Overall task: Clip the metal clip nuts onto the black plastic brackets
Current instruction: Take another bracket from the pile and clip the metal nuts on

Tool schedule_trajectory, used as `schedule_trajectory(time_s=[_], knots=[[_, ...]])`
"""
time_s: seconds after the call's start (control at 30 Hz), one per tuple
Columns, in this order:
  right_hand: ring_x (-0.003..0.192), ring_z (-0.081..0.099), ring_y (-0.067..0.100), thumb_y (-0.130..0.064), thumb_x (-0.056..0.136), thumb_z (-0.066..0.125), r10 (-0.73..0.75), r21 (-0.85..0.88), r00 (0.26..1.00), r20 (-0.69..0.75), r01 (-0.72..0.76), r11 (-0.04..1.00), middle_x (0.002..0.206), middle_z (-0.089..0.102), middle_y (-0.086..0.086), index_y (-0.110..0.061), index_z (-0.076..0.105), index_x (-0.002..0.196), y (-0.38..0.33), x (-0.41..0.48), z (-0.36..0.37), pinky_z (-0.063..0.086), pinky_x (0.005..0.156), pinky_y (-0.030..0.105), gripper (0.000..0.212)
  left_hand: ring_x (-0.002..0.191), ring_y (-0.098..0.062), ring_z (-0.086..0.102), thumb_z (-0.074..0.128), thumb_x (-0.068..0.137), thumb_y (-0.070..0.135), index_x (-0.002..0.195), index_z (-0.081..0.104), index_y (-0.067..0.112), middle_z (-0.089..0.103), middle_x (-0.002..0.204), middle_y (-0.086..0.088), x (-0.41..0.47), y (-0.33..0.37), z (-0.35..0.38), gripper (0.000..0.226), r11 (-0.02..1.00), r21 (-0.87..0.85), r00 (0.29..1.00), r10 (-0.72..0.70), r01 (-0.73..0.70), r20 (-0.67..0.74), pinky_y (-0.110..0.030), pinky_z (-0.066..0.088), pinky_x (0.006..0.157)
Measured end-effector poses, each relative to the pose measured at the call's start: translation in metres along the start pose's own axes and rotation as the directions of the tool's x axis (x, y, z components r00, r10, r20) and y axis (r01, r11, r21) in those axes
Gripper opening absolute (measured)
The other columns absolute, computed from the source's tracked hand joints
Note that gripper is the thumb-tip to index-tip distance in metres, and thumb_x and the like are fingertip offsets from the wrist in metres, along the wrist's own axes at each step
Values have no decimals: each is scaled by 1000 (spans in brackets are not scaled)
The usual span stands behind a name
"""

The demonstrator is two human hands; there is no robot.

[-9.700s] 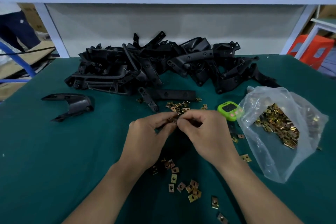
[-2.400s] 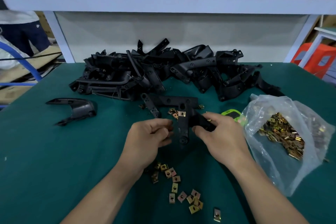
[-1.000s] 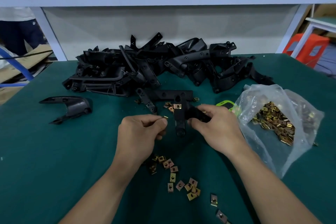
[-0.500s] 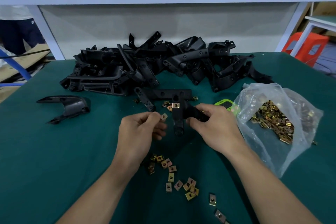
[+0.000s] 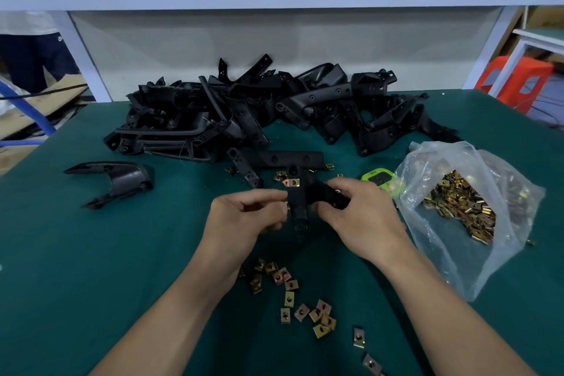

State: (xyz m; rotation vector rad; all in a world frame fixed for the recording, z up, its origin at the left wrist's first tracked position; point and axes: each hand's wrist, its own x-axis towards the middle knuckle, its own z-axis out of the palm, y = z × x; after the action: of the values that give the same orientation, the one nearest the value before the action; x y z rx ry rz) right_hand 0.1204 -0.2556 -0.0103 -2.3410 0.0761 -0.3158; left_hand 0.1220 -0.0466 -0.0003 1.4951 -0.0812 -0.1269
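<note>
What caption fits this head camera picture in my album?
Right hand holds a black bracket while left hand pinches a clip nut to its edge.

A black plastic bracket [image 5: 297,207] stands upright above the middle of the tabletop [image 5: 91,268], gripped by the right hand [image 5: 360,220] with the left hand [image 5: 244,220] pinched at its left edge. One brass-coloured clip nut [image 5: 291,182] sits on its upper end. More brackets lie in a tangled pile [image 5: 274,113] along the far edge, with a straight one [image 5: 287,159] just before it and a curved one [image 5: 116,177] apart toward the left edge. Loose clip nuts [image 5: 293,299] are scattered toward the near edge, and many more [image 5: 457,207] fill a clear bag [image 5: 427,253] by the right edge.
</note>
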Motion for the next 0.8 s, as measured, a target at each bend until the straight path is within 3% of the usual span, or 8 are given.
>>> schedule_trajectory(time_s=[0.1,0.27,0.4,0.57,0.8], knots=[[63,60,8,-46,80,69,1,3,1000,-19,-1,1000,68,66,-13,-37,68,84,0,0,0,54,57,37,9,76,-11,70,82,80,5,95,83,27,77,84,-1,0,-1,0,26,1000,-26,999,-7,9,52,-17,55,73],[71,64,3,-41,82,74,-36,75,999,-4,37,997,76,70,-19,-38,72,87,-3,-2,0,53,61,29,6,69,-9,64,88,60,29,84,82,23,69,74,1,-1,1,3,26,978,-193,995,-60,75,83,-18,54,67],[81,67,-3,-36,82,78,-90,150,996,20,86,985,83,72,-25,-40,74,92,-7,-4,0,50,65,17,11,71,-8,63,90,55,32,70,75,25,66,74,4,-7,7,3,22,985,-147,985,-71,95,157,-18,54,69],[78,68,5,-44,79,72,-55,131,998,-19,57,990,83,72,-20,-40,72,96,-8,-5,5,58,72,38,18,64,-10,66,88,63,15,67,76,21,69,69,1,-9,6,9,14,987,-137,995,-92,87,-28,-19,57,64],[76,67,2,-51,73,67,-39,116,999,-38,43,992,80,71,-22,-46,72,93,-9,-4,2,57,68,35,20,69,-14,70,90,45,30,73,81,20,74,76,-3,-3,4,0,31,982,-122,990,-141,141,10,-20,58,67]])
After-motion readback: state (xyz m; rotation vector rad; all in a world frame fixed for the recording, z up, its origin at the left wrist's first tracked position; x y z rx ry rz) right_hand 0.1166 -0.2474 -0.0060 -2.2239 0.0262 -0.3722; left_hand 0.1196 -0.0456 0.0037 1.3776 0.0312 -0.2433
